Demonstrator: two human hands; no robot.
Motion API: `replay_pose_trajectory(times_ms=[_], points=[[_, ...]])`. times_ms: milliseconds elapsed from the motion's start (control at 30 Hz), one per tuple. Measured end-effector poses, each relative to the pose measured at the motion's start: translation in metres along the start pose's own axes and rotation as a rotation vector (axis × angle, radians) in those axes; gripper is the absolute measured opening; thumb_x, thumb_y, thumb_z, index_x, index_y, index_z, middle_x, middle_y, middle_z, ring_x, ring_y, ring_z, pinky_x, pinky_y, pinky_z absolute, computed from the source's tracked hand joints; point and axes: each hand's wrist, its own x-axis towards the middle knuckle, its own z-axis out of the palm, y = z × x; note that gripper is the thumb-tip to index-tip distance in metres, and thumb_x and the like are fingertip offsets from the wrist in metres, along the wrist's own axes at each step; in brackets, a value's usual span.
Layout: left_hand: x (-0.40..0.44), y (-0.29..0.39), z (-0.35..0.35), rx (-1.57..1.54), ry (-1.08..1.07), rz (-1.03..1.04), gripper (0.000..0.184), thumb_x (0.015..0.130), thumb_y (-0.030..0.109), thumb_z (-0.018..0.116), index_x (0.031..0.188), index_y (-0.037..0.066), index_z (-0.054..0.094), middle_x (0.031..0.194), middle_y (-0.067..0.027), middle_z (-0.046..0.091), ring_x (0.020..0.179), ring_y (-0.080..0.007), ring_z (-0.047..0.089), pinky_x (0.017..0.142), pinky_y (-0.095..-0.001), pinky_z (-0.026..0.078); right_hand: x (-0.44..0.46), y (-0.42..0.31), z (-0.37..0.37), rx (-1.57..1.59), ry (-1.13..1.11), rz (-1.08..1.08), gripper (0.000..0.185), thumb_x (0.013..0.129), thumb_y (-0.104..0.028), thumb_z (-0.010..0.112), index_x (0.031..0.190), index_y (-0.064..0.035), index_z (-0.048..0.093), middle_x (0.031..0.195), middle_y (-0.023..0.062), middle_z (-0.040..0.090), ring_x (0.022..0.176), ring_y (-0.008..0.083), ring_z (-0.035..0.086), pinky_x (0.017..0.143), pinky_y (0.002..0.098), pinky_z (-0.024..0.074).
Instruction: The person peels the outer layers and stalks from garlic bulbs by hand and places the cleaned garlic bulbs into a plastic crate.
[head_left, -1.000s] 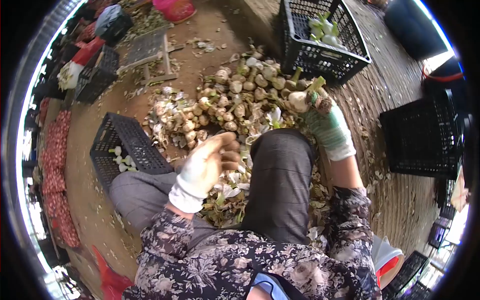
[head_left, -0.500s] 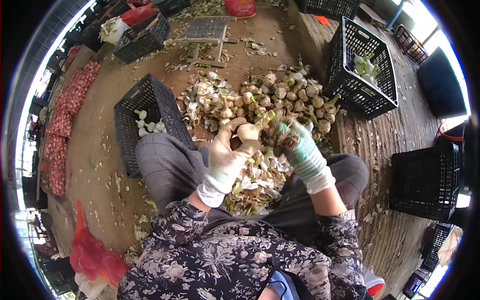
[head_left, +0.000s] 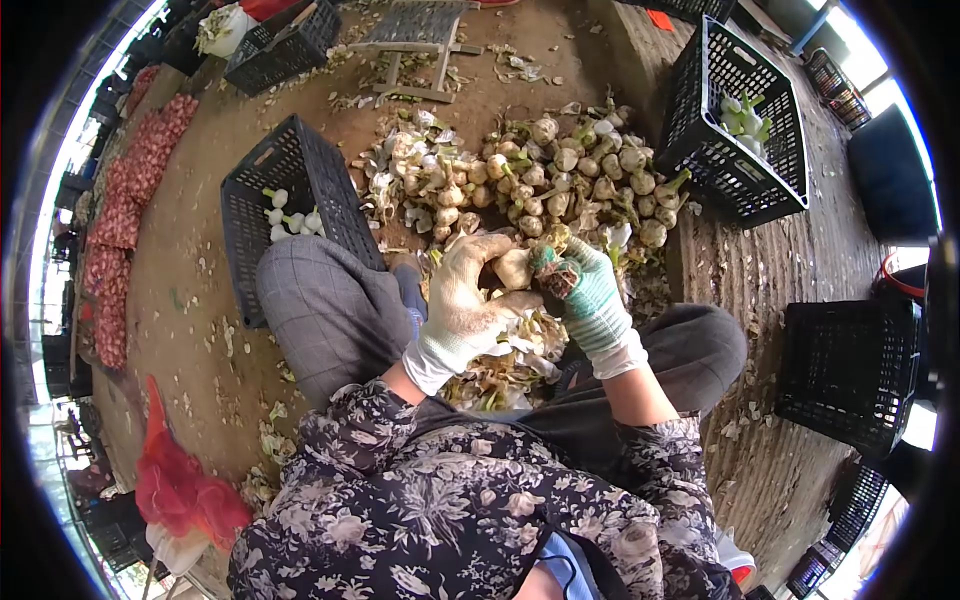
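Observation:
Both my hands wear knitted gloves and meet above my lap. My left hand (head_left: 468,298) is closed round a garlic bulb (head_left: 513,269), thumb below it and fingers above. My right hand (head_left: 588,292), in a green and white glove, is closed against the bulb's right side, with something brown and rough at its fingers that is too small to make out. Just beyond lies a heap of untrimmed garlic bulbs (head_left: 560,180) with stalks. Loose peeled skins (head_left: 510,365) lie below my hands, between my legs.
A black crate (head_left: 300,190) with white bulbs stands by my left knee. Another crate (head_left: 735,120) with white bulbs is at the upper right. A black crate (head_left: 850,370) stands far right, a low stool (head_left: 412,40) ahead, red net sacks (head_left: 120,215) left.
Since a second ago my right hand has come from the heap's right side to my left hand, which has closed round a bulb. The view has shifted, and my right knee has lowered outward.

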Motion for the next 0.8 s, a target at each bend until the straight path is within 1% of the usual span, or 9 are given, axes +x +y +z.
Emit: replay_pose_trajectory(times_ms=[133, 167, 233, 367, 433, 500, 633, 733, 800], points=[[-0.003, -0.006, -0.001, 0.016, -0.043, 0.036, 0.057, 0.055, 0.018, 0.083, 0.101, 0.003, 0.054, 0.097, -0.0078, 0.056, 0.090, -0.0179, 0.055, 0.081, -0.0290, 0.044, -0.004, -0.014, -0.006, 0.130, -0.057, 0.208, 0.021, 0.081, -0.016, 0.062, 0.094, -0.0006, 0.060, 0.067, -0.0002, 0.059, 0.052, 0.0044, 0.050, 0.046, 0.0179, 0.0404], [-0.003, -0.006, 0.000, 0.002, -0.037, 0.024, 0.057, 0.055, 0.018, 0.083, 0.102, 0.003, 0.054, 0.097, -0.0078, 0.056, 0.090, -0.0181, 0.055, 0.080, -0.0290, 0.044, -0.005, -0.011, -0.010, 0.207, -0.096, 0.258, 0.017, 0.076, -0.015, 0.063, 0.087, -0.0023, 0.058, 0.067, -0.0006, 0.057, 0.056, 0.0072, 0.052, 0.049, 0.0213, 0.0431], [-0.003, -0.005, 0.000, -0.029, -0.024, -0.002, 0.058, 0.054, 0.019, 0.083, 0.102, 0.003, 0.054, 0.097, -0.0080, 0.056, 0.091, -0.0186, 0.055, 0.080, -0.0290, 0.044, -0.006, -0.008, -0.007, 0.273, -0.070, 0.245, 0.018, 0.079, -0.012, 0.060, 0.092, 0.0004, 0.058, 0.069, 0.0009, 0.059, 0.055, 0.0058, 0.052, 0.049, 0.0182, 0.0424], [0.000, -0.002, -0.005, 0.030, -0.044, 0.076, 0.061, 0.053, 0.020, 0.083, 0.103, 0.003, 0.054, 0.097, -0.0086, 0.056, 0.091, -0.0207, 0.056, 0.081, -0.0295, 0.044, -0.007, 0.015, -0.010, 0.527, -0.106, 0.135, 0.023, 0.081, -0.008, 0.057, 0.101, 0.0028, 0.056, 0.073, 0.0029, 0.061, 0.060, 0.0053, 0.054, 0.052, 0.0161, 0.0427], [0.002, 0.003, -0.008, 0.076, -0.056, 0.083, 0.061, 0.052, 0.021, 0.083, 0.103, 0.003, 0.054, 0.097, -0.0091, 0.056, 0.091, -0.0217, 0.056, 0.081, -0.0301, 0.044, 0.000, 0.020, -0.012, 0.493, -0.154, 0.153, 0.024, 0.082, -0.007, 0.056, 0.104, 0.0033, 0.054, 0.074, 0.0027, 0.060, 0.060, 0.0044, 0.053, 0.053, 0.0154, 0.0424], [0.001, 0.000, -0.004, 0.074, -0.037, 0.088, 0.061, 0.052, 0.022, 0.083, 0.102, 0.003, 0.054, 0.098, -0.0093, 0.056, 0.091, -0.0224, 0.056, 0.081, -0.0310, 0.044, -0.003, 0.006, -0.004, 0.416, -0.033, 0.183, 0.019, 0.084, -0.007, 0.055, 0.100, 0.0024, 0.056, 0.072, 0.0011, 0.059, 0.058, 0.0032, 0.051, 0.052, 0.0149, 0.0415], [0.000, 0.003, -0.005, 0.141, -0.071, 0.098, 0.060, 0.053, 0.023, 0.083, 0.102, 0.004, 0.055, 0.097, -0.0091, 0.057, 0.093, -0.0225, 0.055, 0.083, -0.0332, 0.044, -0.004, -0.006, -0.006, 0.221, -0.083, 0.220, 0.012, 0.083, -0.008, 0.055, 0.091, -0.0004, 0.060, 0.068, 0.0001, 0.058, 0.052, 0.0032, 0.048, 0.044, 0.0168, 0.0384], [0.001, 0.005, -0.006, 0.205, -0.062, 0.139, 0.056, 0.057, 0.022, 0.081, 0.102, 0.003, 0.055, 0.093, -0.0080, 0.058, 0.085, -0.0188, 0.058, 0.073, -0.0298, 0.048, -0.002, 0.010, -0.003, 0.223, -0.016, 0.240, 0.012, 0.082, -0.008, 0.055, 0.091, -0.0008, 0.059, 0.068, 0.0003, 0.058, 0.050, 0.0030, 0.047, 0.042, 0.0176, 0.0379], [0.001, 0.006, -0.002, -0.252, -0.069, -0.309, 0.054, 0.061, 0.024, 0.079, 0.103, 0.001, 0.054, 0.090, -0.0075, 0.059, 0.077, -0.0160, 0.059, 0.064, -0.0264, 0.050, -0.002, 0.008, 0.001, 0.136, 0.030, 0.148, 0.012, 0.082, -0.003, 0.052, 0.092, 0.0005, 0.059, 0.069, 0.0008, 0.058, 0.056, 0.0033, 0.049, 0.049, 0.0179, 0.0399]])
